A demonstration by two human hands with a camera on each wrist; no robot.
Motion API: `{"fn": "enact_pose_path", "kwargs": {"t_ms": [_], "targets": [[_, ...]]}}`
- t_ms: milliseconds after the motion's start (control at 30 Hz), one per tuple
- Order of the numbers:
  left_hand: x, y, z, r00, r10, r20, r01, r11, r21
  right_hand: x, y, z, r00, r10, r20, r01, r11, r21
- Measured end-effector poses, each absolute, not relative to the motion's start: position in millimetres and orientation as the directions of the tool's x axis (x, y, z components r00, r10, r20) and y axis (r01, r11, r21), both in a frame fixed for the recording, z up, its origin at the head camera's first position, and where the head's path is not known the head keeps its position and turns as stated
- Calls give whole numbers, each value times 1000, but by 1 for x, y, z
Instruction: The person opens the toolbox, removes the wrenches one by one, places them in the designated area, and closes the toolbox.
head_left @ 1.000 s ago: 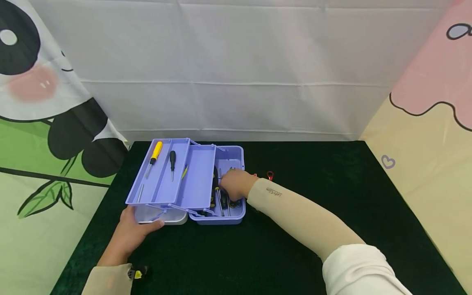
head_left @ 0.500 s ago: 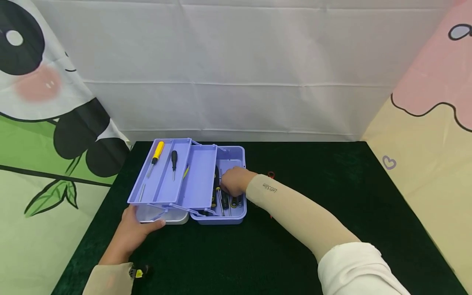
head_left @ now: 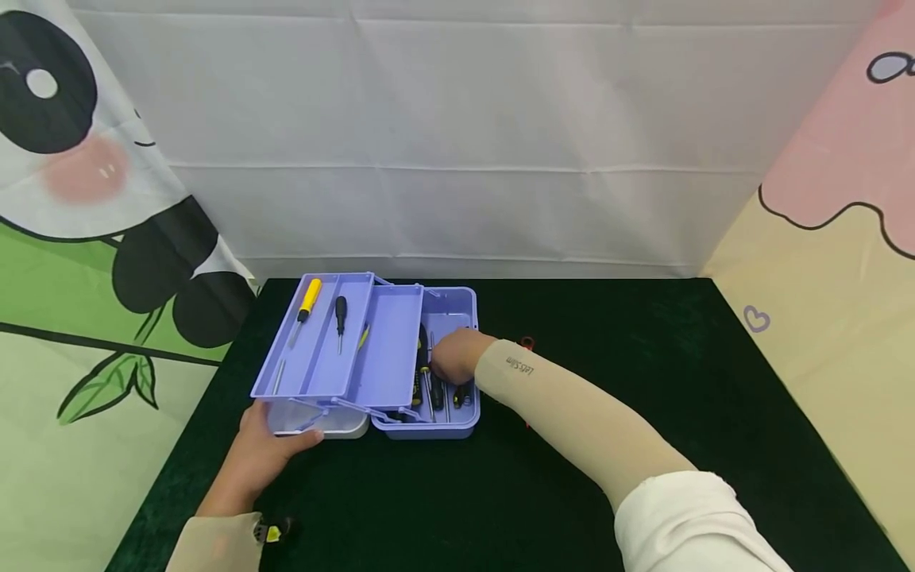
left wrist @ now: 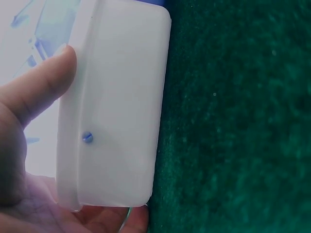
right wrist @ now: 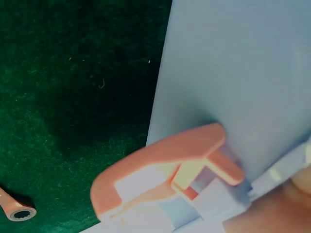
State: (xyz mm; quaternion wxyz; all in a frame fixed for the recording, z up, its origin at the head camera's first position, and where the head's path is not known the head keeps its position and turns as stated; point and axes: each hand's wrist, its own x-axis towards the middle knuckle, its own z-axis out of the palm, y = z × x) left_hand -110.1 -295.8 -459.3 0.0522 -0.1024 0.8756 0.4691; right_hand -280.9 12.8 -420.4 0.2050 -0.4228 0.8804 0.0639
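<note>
A purple toolbox (head_left: 426,434) stands open, its upper trays (head_left: 389,342) folded out to the left. My left hand (head_left: 260,449) holds the white lid (left wrist: 124,107) at its near left corner, thumb over the rim and fingers around the end. My right hand (head_left: 460,355) reaches down into the deep bottom compartment; its fingertips are hidden, so I cannot tell what they hold. Beside it lie several tools, including a black-handled screwdriver (head_left: 424,357). In the right wrist view, only a bit of that hand (right wrist: 272,213) shows past the toolbox's orange-red latch (right wrist: 155,150).
A yellow-handled screwdriver (head_left: 310,296) and a small black screwdriver (head_left: 341,310) lie in the top tray. On the dark green cloth (head_left: 608,318), right of the toolbox, a red ring-ended wrench (right wrist: 20,212) is partly covered by my forearm in the head view.
My right hand stays inside the bottom compartment, having shifted only slightly, and the tools near its wrist have moved a little. My left hand keeps its place on the lid.
</note>
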Motion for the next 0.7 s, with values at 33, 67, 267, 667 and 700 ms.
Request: {"fn": "enact_pose_path", "kwargs": {"t_ms": [33, 67, 267, 667, 700], "targets": [[-110, -296, -459, -976, -124, -179, -218, 538, 814, -281, 13, -421, -560, -714, -420, -765, 641, -70], [-111, -296, -460, -978, -119, -171, -208, 536, 818, -281, 13, -421, -558, -713, -425, -762, 643, -77], [-111, -296, -459, -978, -119, -172, -209, 533, 820, -283, 13, -420, -545, -717, -434, -748, 650, -135], [-110, -294, -457, -983, -107, -151, -185, 523, 832, -286, 12, -424, -508, -761, -403, -791, 597, -132], [-110, -294, -457, -982, -109, -157, -191, 524, 830, -286, 12, -424, -509, -761, -401, -791, 598, -130]]}}
